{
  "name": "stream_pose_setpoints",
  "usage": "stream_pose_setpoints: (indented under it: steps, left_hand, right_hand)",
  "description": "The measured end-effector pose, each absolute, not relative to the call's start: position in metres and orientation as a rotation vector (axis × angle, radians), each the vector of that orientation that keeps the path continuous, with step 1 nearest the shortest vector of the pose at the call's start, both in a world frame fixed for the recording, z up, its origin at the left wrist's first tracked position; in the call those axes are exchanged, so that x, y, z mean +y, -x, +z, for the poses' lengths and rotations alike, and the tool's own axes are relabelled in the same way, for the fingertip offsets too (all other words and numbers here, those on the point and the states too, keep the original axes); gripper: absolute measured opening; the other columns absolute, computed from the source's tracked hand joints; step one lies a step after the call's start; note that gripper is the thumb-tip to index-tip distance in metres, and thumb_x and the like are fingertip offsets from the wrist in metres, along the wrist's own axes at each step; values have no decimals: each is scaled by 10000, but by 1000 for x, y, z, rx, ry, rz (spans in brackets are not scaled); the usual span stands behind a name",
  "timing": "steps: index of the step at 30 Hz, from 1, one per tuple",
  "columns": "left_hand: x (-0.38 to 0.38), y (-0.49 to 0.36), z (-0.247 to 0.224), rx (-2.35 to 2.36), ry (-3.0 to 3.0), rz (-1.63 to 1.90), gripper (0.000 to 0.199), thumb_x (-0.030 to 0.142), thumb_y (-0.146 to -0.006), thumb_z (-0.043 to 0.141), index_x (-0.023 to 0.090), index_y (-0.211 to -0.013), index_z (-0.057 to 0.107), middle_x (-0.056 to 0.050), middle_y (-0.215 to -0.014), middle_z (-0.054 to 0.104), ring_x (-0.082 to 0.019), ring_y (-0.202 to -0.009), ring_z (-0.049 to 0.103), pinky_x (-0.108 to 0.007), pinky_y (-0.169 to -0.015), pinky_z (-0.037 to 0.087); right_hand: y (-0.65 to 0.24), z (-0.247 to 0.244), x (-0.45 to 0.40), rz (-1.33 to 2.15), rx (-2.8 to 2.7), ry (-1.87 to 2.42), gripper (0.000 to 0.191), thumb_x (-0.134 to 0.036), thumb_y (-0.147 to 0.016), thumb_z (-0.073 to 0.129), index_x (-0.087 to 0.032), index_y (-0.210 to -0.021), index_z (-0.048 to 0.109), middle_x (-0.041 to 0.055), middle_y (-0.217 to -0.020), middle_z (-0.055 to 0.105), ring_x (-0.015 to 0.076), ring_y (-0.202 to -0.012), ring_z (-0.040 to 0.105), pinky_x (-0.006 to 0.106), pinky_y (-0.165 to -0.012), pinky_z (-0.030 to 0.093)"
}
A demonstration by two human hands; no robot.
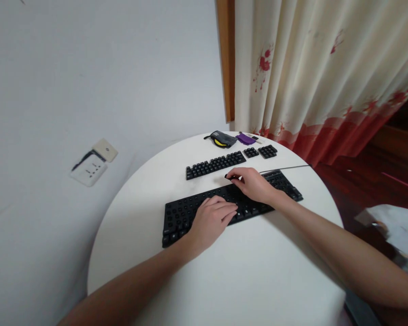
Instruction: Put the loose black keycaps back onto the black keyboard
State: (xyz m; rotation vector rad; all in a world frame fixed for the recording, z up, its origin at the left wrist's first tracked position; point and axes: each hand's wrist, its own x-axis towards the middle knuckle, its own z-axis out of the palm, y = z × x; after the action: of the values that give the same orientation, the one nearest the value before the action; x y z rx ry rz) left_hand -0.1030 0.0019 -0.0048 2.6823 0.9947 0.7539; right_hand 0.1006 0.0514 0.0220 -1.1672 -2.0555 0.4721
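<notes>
A black keyboard lies slantwise on the round white table, with many of its keycaps off and bare key posts showing. My left hand rests across its middle, fingers stretched out and lying on it. Above the keyboard's back edge, my right hand pinches a small black keycap between thumb and fingers. Behind the keyboard, loose keycaps stand sorted in a long block, a small block and a squarer block. The keys under both hands are partly hidden.
A grey pouch with a yellow patch and a purple cloth-like item lie at the table's far edge. A cable runs off to the right. A wall with a socket borders the left; a curtain hangs behind.
</notes>
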Motion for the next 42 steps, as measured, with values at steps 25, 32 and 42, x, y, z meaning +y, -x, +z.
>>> stream_pose_setpoints:
  steps: [25,32,42]
  left_hand:
    - [1,101,2,1020,-2700,715,215,255,-970,533,247,-983,747,-31,-1015,735,-202,-967,599,-383,-873,475]
    - [1,97,4,1040,-2648,713,171,328,-935,604,228,-990,732,-10,-1015,743,-205,-986,604,-387,-884,464]
    - [4,94,2,1040,-2581,739,134,232,-913,624,252,-970,744,17,-993,756,-195,-933,621,-383,-854,460]
  right_hand:
    - [-103,20,52,510,-2052,1266,459,-108,-849,610,-222,-1294,592,63,-1048,732,188,-870,675,320,-833,519]
    - [-103,17,53,493,-2102,1262,360,-115,-849,615,-211,-1191,668,68,-1073,738,209,-936,682,336,-861,529]
    - [-103,16,54,492,-2107,1281,356,-115,-844,609,-196,-1185,674,72,-1086,734,208,-913,678,326,-827,533]
